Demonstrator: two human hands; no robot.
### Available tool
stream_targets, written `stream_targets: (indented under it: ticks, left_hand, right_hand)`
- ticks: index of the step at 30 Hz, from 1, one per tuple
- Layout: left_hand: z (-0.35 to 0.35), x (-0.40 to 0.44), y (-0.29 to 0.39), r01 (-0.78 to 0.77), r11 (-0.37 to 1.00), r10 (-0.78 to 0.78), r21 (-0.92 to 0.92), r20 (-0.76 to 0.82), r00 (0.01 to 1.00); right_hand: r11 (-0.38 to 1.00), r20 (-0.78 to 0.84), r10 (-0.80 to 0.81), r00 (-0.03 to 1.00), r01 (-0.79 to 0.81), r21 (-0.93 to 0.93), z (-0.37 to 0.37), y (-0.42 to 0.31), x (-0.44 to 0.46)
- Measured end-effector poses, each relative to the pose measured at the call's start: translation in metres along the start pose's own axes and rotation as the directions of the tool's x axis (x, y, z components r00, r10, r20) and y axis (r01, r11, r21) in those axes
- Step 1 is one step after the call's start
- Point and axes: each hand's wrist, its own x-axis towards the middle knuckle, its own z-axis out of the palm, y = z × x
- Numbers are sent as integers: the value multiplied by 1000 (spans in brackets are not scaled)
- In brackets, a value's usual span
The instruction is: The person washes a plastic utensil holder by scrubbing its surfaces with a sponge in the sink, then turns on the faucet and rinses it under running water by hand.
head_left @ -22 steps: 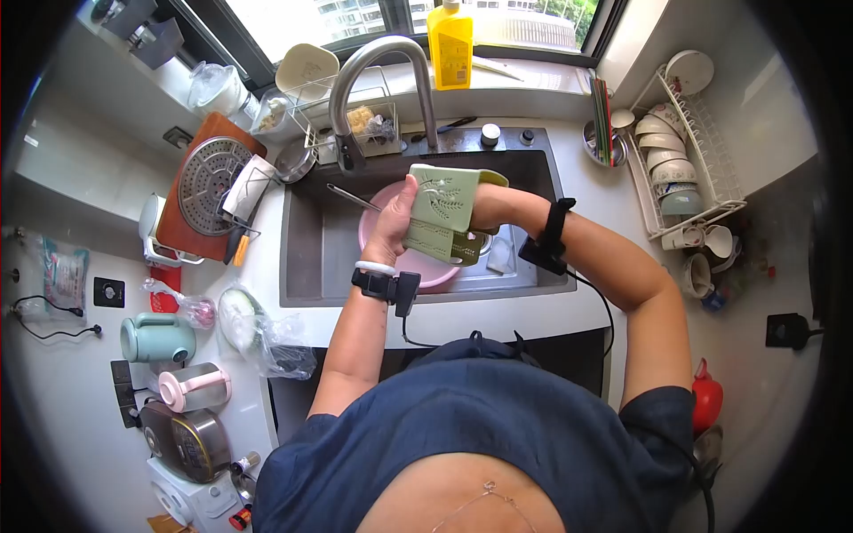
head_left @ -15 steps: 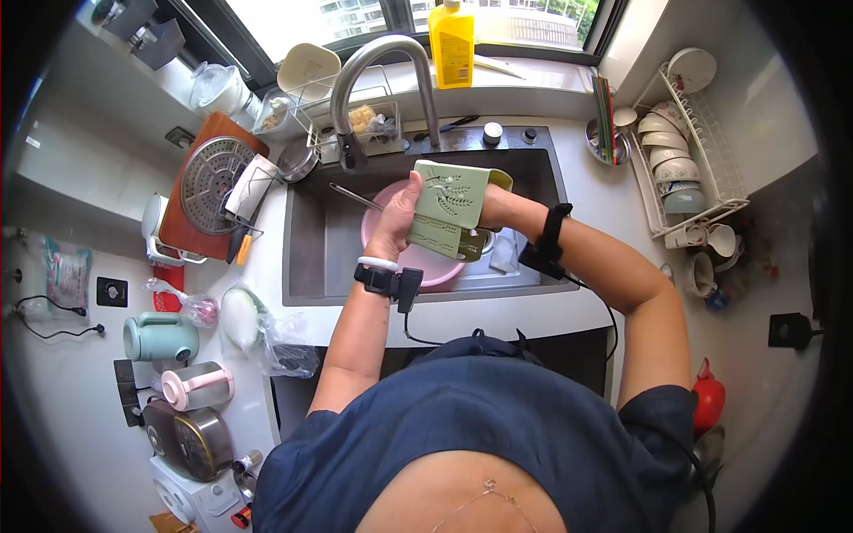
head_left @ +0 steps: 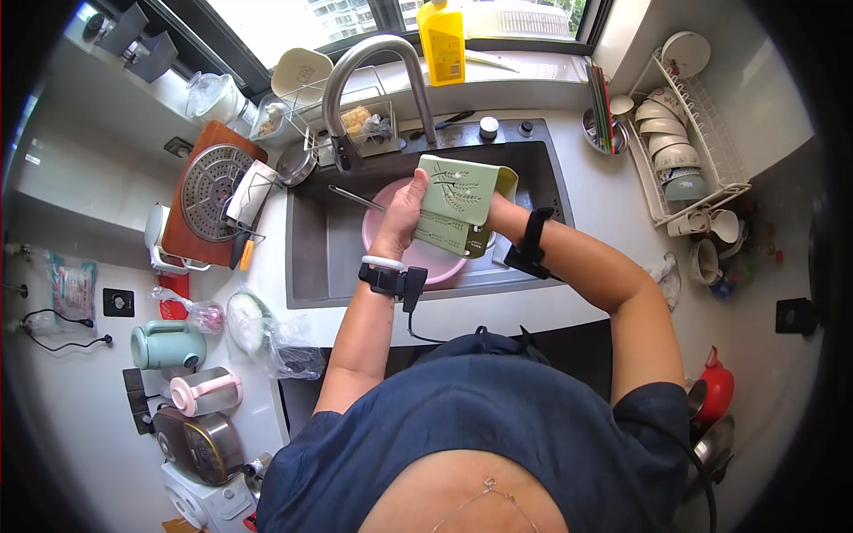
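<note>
Over the sink (head_left: 311, 240), my left hand (head_left: 402, 216) is closed on the left edge of a green holder (head_left: 458, 191) with a leaf pattern, thumb on its face. My right hand (head_left: 503, 218) reaches in behind the holder's right side; its fingers are hidden. A pink basin (head_left: 380, 197) sits in the sink beneath the holder. A thin metal rod (head_left: 351, 195) sticks out to the left of my left hand; its other end is out of sight.
A curved faucet (head_left: 330, 93) rises behind the sink. A yellow bottle (head_left: 442, 44) stands on the windowsill. On the right is a dish rack (head_left: 653, 191) with stacked bowls. At left are a round steamer plate (head_left: 216, 191), a kettle (head_left: 167, 345) and plastic bags (head_left: 293, 342).
The holder has shifted slightly right and tilted a little in my hands. My right wrist has moved slightly left and down. The camera view has also shifted a little.
</note>
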Motion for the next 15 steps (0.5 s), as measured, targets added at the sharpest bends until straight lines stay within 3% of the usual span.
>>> stream_targets:
  ticks: [3,5,9,11,15]
  left_hand:
    - [-7,-1,-1,-15,998,15,60,-8,1000]
    - [-10,-1,-3,-11,998,12,69,-6,1000]
    - [-11,-1,-5,29,999,-30,-35,-19,999]
    - [-10,0,-2,38,998,-38,-59,-2,999]
    - [-11,-2,0,6,1000,-6,-2,15,1000]
  right_hand:
    - [985,-47,27,999,-19,174,0,3,1]
    - [994,59,-82,995,86,-74,0,4,0]
    - [960,68,-79,995,95,-264,21,-14,-18]
    - [993,-194,118,974,-115,26,47,-34,-39]
    - [995,-121,29,992,-17,103,34,-19,-29]
